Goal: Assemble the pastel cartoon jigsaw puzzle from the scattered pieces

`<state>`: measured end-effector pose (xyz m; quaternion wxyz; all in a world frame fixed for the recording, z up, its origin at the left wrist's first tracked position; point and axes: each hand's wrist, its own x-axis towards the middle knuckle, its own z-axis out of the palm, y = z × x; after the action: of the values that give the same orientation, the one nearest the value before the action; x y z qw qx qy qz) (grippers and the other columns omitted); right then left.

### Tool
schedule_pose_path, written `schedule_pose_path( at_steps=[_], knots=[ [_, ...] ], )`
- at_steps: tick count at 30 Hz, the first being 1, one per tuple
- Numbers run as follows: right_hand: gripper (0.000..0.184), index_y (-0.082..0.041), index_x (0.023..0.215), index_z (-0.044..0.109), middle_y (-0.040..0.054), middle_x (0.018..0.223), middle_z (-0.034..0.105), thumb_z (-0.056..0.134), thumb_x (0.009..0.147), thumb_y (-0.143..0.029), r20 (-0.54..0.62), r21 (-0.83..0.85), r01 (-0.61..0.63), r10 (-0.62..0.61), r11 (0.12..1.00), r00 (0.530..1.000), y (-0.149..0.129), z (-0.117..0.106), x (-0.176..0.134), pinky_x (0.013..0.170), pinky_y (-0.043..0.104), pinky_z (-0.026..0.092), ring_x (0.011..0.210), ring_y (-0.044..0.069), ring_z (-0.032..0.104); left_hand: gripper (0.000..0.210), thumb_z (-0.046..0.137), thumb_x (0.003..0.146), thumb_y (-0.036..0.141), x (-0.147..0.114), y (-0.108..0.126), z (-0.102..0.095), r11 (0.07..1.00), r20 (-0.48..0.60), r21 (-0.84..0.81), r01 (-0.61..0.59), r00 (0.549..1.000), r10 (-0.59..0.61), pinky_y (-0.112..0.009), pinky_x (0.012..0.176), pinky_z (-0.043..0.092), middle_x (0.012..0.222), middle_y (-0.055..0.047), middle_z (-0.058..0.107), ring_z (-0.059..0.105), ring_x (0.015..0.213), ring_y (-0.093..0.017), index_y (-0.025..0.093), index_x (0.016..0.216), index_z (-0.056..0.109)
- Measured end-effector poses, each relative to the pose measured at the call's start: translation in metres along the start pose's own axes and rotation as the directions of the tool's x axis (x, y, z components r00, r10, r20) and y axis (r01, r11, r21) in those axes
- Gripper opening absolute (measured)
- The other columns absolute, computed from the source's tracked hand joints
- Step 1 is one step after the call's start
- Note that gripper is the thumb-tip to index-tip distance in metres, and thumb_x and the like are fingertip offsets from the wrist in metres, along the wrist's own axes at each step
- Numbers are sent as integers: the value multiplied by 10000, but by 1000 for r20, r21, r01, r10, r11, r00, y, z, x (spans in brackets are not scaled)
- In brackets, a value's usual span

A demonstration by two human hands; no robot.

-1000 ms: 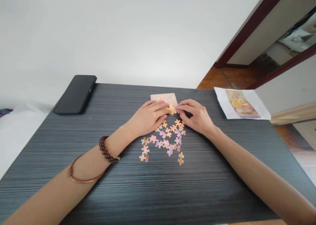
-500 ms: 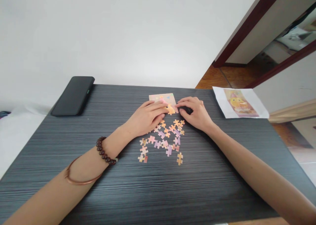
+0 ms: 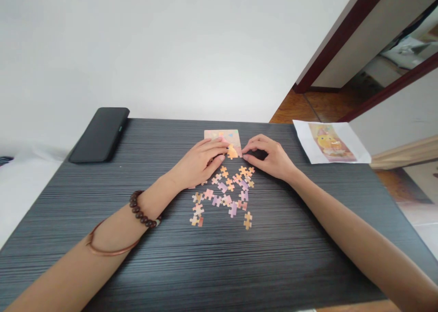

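A partly joined jigsaw puzzle (image 3: pixel 234 140) lies at the far part of the dark table, pink with a yellow figure. My left hand (image 3: pixel 201 161) rests over its left side, fingers stretched out flat, hiding part of it. At the puzzle's right edge is my right hand (image 3: pixel 268 156), its fingers curved, with the thumb and index tips touching or almost touching the edge. A gap shows between thumb and fingers, and no piece is visible there. Several loose puzzle pieces (image 3: pixel 226 200) in orange, pink and purple are scattered nearer me, some just below my left hand.
A black phone-like slab (image 3: pixel 100 135) lies at the table's far left. At the far right is a white sheet (image 3: pixel 304 141) with a printed picture of a yellow character. The table (image 3: pixel 205 266) meets a white wall at the back. A doorway opens at the right.
My right thumb has moved left, closer to the index fingertip and the puzzle edge. The lower right part of the puzzle now looks more flush. My left hand stays on the puzzle.
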<state>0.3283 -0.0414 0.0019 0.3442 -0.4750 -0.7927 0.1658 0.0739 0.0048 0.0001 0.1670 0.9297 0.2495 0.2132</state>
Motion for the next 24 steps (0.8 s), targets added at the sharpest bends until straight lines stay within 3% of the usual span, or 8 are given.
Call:
schedule_pose_path(
  at_steps=[3,9,13,18,24],
  knots=[
    [68,-219,861,736,36,884,689,671,865,-198,185,82,56,-71,995,980,2,-13,1,811,337,510,842,177,648,333,420,1026,243,-1,0,0,1000,-38,-17,-24,999,24,-465,1156,392,1372,-113,623,525,1338,-239,159,1216,681],
    [113,-204,950,737,44,944,693,704,841,-211,363,201,88,-158,976,918,7,-30,5,825,316,510,896,177,656,227,507,977,222,-2,2,-3,998,-60,-24,-66,996,65,-447,1061,437,1193,-92,638,574,1188,-233,203,1047,722],
    [129,-243,947,768,35,987,667,743,823,-271,413,172,76,-141,982,900,7,-32,6,888,346,506,952,186,646,225,517,976,226,-1,4,-6,997,-32,-16,-77,997,77,-447,1052,433,1139,-83,631,563,1147,-235,211,1032,734],
    [143,-258,897,796,40,999,673,768,828,-380,431,185,47,-124,982,894,11,-31,6,891,358,516,936,188,650,270,551,980,308,-3,9,-7,990,46,-12,-144,988,144,-472,1099,409,1216,-95,594,495,1227,-262,267,1179,730],
    [125,-237,858,767,40,994,719,763,837,-360,424,225,56,-150,973,893,10,-31,8,919,365,500,964,189,656,299,553,990,367,-5,11,-8,979,96,14,-202,975,200,-492,1124,404,1276,-111,561,464,1277,-280,278,1222,720]
  ],
)
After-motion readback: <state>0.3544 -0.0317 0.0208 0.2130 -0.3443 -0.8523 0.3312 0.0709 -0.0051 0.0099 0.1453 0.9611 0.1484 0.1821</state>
